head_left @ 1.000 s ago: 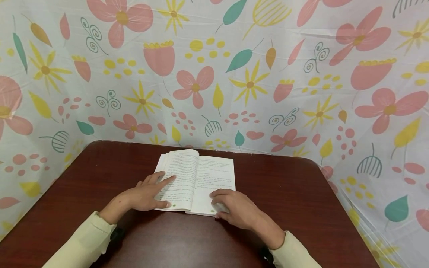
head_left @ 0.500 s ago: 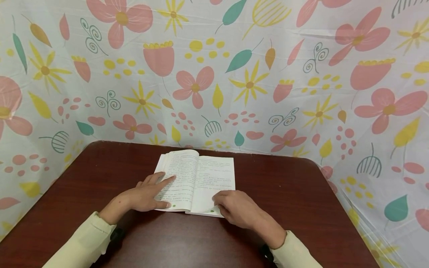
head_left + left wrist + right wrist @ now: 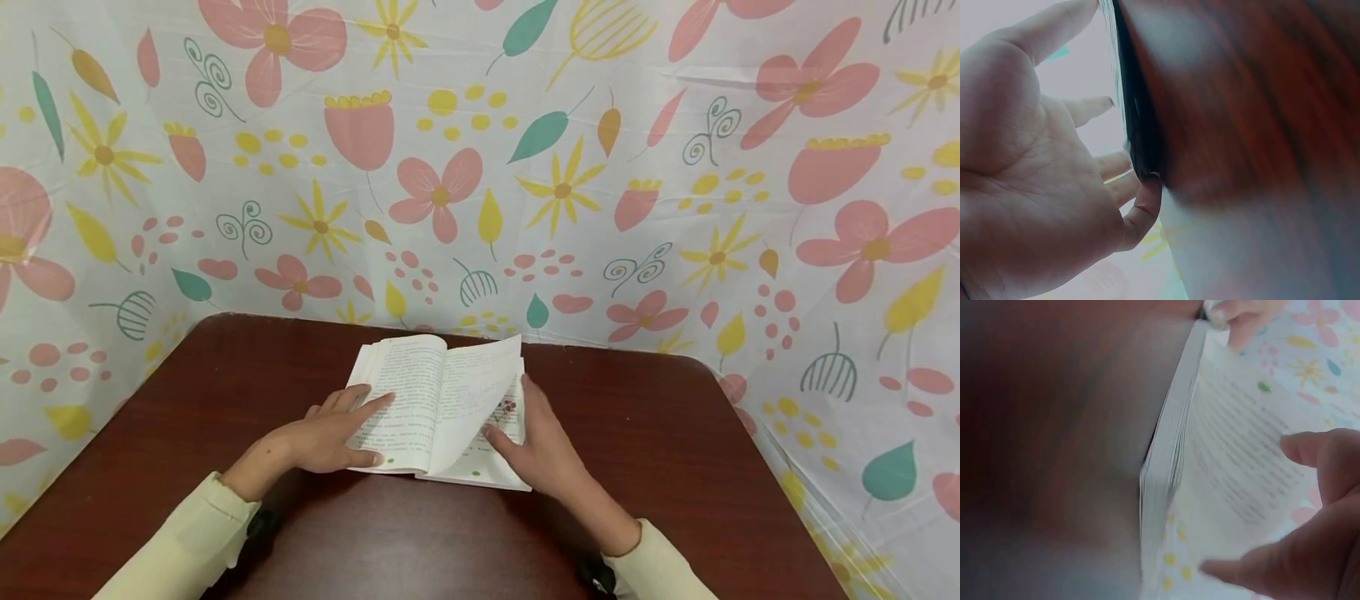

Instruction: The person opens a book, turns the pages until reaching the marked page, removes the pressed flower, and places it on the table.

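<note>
An open book (image 3: 411,375) with printed text lies on the dark brown table. Across its left page rests my left hand (image 3: 318,437), fingers spread and thumb along the lower edge. In the left wrist view its little finger (image 3: 1144,215) bends at the book's edge. One right-hand leaf (image 3: 476,379) stands partly raised and curved, exposing a page with a small red flower picture (image 3: 508,407). At the book's right edge is my right hand (image 3: 551,450), thumb near that leaf. The right wrist view shows its thumb and a finger held apart; contact with the leaf is unclear.
The brown table (image 3: 660,450) stretches around the book on all sides. A white curtain (image 3: 480,167) printed with flowers and leaves hangs behind the table and along both sides.
My right hand has gone from the lower right page corner to the book's right edge, its fingers now straighter. One leaf has risen and curved leftward. The left hand stays put.
</note>
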Demonstrator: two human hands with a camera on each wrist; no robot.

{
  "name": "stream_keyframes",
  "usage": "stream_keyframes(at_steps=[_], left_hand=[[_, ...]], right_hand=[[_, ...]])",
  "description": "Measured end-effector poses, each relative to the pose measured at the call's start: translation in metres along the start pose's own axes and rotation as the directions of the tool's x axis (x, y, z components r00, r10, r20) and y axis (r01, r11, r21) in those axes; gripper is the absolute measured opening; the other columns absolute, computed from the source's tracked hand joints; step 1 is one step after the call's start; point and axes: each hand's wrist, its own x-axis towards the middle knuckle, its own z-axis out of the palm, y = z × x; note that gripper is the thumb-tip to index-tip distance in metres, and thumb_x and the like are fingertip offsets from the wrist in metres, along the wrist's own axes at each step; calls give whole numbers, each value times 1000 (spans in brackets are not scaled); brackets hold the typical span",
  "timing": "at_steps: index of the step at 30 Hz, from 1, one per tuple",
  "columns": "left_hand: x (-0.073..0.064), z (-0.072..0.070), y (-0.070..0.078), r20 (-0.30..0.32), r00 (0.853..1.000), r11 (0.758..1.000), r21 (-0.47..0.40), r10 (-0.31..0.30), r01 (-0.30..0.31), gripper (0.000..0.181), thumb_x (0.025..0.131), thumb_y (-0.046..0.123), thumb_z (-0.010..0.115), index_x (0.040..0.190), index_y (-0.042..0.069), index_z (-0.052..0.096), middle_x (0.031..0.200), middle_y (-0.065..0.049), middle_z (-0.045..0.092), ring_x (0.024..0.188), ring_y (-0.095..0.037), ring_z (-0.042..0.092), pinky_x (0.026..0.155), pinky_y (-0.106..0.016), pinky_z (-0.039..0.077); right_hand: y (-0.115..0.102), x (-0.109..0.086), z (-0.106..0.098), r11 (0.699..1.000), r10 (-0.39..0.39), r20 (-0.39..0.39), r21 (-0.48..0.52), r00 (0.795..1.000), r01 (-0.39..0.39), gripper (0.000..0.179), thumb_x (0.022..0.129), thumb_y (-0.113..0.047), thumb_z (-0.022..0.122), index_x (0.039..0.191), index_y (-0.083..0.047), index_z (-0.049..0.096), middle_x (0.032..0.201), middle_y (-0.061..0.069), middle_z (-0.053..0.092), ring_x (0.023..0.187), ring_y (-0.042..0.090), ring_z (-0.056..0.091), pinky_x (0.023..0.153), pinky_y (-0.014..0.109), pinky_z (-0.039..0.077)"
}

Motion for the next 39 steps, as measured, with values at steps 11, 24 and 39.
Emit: stream_keyframes(at_steps=[11,24,39], left_hand=[[7,0,0,-132,991,995,-100,5,-18,63,111,53,49,158,12,51,159,-25,39,147,-47,36,109,-75,32],[11,-11,1,-156,955,855,-498,-254,146,93,107,73,15,169,3,22,172,-22,27,159,-41,24,124,-63,23],[11,0,3,-231,970,981,-192,-70,25,88,102,49,69,170,18,24,163,-30,17,142,-50,46,106,-67,44]], right_hand=[[-25,-10,25,980,-165,228,149,960,133,92,95,-16,77,170,-9,23,174,4,30,158,19,30,122,49,37],[-43,-14,39,989,-143,514,36,846,145,94,102,-29,71,172,-14,11,178,6,12,164,30,10,127,52,25],[-51,-12,47,931,-231,606,-90,762,354,89,102,-27,69,169,-2,16,177,13,16,164,34,11,127,47,26]])
